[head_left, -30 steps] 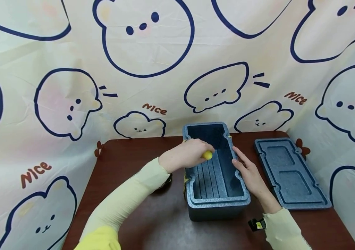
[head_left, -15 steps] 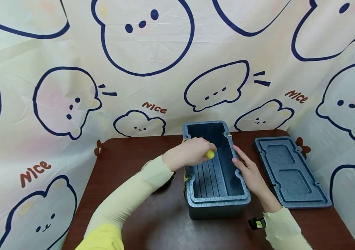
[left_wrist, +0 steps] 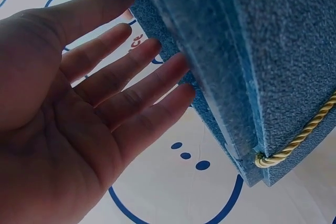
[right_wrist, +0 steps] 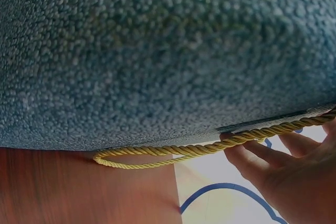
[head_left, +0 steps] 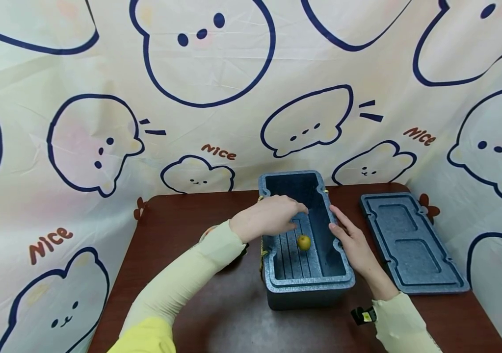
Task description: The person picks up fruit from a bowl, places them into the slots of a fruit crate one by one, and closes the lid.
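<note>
A blue-grey foam box (head_left: 310, 283) stands lidless on the table, with yellow rope on its sides. Inside it is a small round yellow fruit (head_left: 303, 242), seen against the ribbed floor; I cannot tell whether it has come to rest. My left hand (head_left: 270, 215) reaches over the left rim, above and apart from the fruit. In the left wrist view its palm (left_wrist: 68, 129) faces the camera, fingers loosely extended and holding nothing. My right hand (head_left: 354, 245) rests against the right side of the box, its fingertips at the rim. The right wrist view shows its fingers beside the rope (right_wrist: 231, 142).
The matching foam lid (head_left: 414, 245) lies on the brown table (head_left: 215, 314) to the right of the box. A printed fabric sheet (head_left: 242, 127) hangs behind and beside the table. Some dark object (head_left: 235, 260) shows partly behind my left forearm.
The left fingers have opened and let go of the yellow fruit, which is now lower inside the box. The left hand shifted slightly right before that; the right hand has stayed in place.
</note>
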A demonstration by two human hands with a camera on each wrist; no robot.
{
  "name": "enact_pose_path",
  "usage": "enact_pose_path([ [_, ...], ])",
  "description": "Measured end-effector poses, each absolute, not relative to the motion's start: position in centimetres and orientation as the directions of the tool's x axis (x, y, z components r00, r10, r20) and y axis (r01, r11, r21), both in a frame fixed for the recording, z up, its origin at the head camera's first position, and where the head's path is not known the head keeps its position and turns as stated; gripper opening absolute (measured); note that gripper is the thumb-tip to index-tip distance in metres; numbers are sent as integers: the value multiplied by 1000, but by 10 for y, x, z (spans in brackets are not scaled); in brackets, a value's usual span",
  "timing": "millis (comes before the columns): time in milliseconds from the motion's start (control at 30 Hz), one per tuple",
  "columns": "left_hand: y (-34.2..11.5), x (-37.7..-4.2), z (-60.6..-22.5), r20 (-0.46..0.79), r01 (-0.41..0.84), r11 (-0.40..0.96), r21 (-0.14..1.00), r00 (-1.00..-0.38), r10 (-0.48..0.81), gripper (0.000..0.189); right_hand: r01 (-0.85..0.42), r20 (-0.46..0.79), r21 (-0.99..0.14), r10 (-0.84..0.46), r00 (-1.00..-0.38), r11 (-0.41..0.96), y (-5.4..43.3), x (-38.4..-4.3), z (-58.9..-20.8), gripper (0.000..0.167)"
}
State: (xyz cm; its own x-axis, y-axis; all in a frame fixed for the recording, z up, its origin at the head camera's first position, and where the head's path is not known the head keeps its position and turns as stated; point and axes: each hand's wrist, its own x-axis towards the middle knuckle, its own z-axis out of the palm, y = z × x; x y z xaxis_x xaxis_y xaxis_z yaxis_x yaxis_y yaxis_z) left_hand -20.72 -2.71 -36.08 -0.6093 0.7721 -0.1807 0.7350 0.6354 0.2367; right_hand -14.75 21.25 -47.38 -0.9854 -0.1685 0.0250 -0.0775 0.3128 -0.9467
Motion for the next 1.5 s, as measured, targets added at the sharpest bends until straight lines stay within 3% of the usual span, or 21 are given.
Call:
enact_pose_path([
  [433,-39,-204,-353,-144,689,664,292,-654,742,47,-59,7,-955,-178,-984,290,213,-147,-473,58],
  [733,-72,-199,-337,-12,651,667,363,-712,702,44,-59,8,-954,-175,-985,293,212,-148,-474,57],
  [1067,-123,-197,-337,158,582,696,421,-802,576,40,-58,8,-955,-169,-986,291,213,-147,-473,57],
  [1500,-171,-183,-367,180,406,766,498,-913,366,40,-53,5,-957,-166,-986,287,213,-147,-474,58],
])
